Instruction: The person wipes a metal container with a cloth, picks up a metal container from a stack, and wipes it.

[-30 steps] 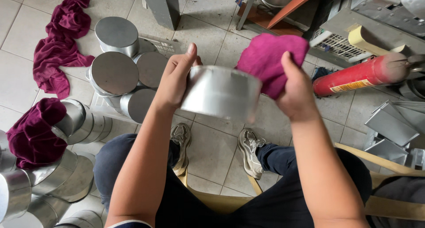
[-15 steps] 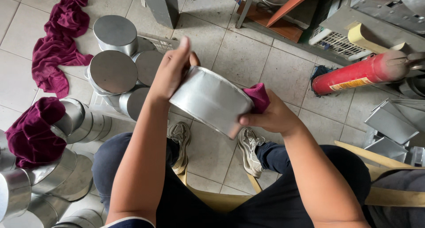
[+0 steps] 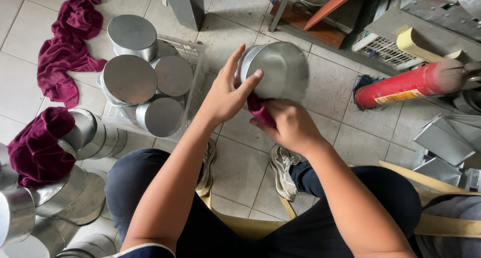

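My left hand grips the near left side of a round silver metal tin, thumb pressed on its rim, held up over the tiled floor. My right hand sits just below the tin, fingers closed on a bunched magenta cloth pressed against the tin's underside. Most of the cloth is hidden between the two hands. The tin is tilted, its flat face turned toward me.
A white plastic basket of silver tins stands at left. More tins lie stacked at lower left with a maroon cloth; another cloth lies on the tiles. A red fire extinguisher and metal parts lie right.
The tin has turned and shifted up and to the right. My right hand slid with the cloth from the tin's far side to underneath it, near my left hand.
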